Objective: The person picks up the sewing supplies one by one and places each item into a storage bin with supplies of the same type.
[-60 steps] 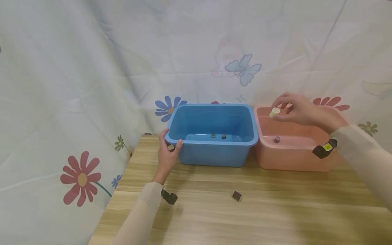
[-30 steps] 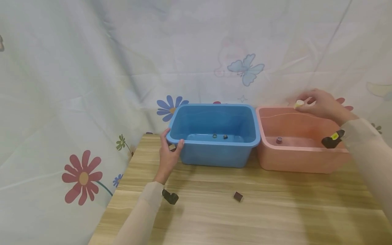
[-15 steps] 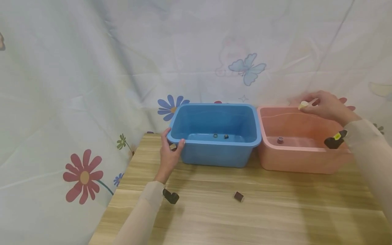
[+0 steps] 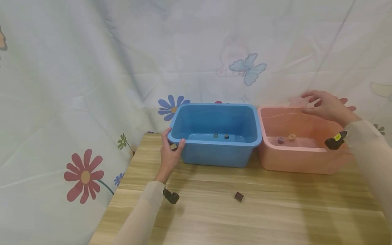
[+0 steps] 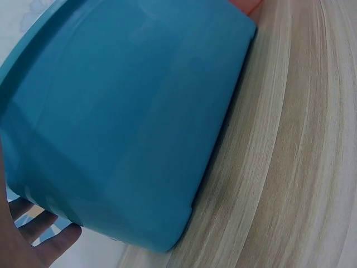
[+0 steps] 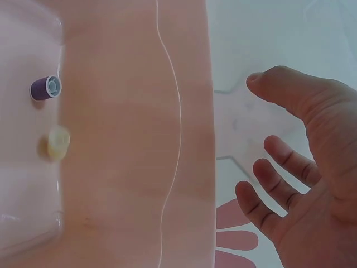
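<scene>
My left hand (image 4: 170, 157) grips the near left corner of the blue bin (image 4: 215, 153), thumb at the front and fingers along the side. In the gap by the thumb shows a small dark piece with a pale top (image 4: 173, 147). Over the pink bin (image 4: 301, 160), near its back rim, my right hand (image 4: 327, 106) hangs with thumb and fingers spread and nothing between them. On that bin's floor are a yellow thread spool (image 6: 58, 143), blurred in the right wrist view, and a purple thread spool (image 6: 44, 88). A dark thread spool (image 4: 239, 196) lies on the table.
Two small items, a greenish one (image 4: 215, 135) and a dark one (image 4: 226, 136), lie in the blue bin. Both bins stand side by side at the back of the wooden table (image 4: 208, 217), before a flowered curtain (image 4: 122, 68).
My right hand moved right over the pink bin and let go of the yellow thread spool, which dropped to the bin's floor. The left hand keeps its grip on the blue bin.
</scene>
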### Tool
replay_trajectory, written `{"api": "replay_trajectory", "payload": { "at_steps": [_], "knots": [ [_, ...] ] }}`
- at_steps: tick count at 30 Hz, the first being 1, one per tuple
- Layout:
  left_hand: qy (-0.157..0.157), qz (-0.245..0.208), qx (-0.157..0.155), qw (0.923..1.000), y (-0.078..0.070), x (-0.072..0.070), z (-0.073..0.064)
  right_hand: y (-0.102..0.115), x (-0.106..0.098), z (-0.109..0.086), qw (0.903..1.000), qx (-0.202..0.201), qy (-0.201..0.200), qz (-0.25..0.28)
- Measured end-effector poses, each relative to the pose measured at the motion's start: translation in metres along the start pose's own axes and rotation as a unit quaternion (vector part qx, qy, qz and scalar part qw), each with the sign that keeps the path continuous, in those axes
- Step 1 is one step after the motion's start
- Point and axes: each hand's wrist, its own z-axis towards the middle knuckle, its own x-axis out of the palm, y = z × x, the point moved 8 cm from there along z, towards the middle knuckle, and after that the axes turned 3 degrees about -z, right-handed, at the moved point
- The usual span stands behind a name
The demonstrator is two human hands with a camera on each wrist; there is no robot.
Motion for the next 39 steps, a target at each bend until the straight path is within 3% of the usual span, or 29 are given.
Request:
{"api": "replay_trajectory", "payload": {
  "at_steps": [14,22,39],
  "knots": [
    [0.003,-0.01,-0.005,0.9999,0.0,0.001,0.001,0.001,0.002,0.002,0.9999,-0.017,-0.001,0.002],
    [0.013,-0.013,-0.003,0.9998,-0.04,-0.002,-0.009,0.007,0.005,-0.002,0.9998,-0.014,0.012,0.007],
    [0.014,-0.019,-0.008,0.9997,-0.046,-0.004,-0.01,0.048,0.005,-0.014,0.9983,-0.055,-0.002,-0.016]
  ]
}}
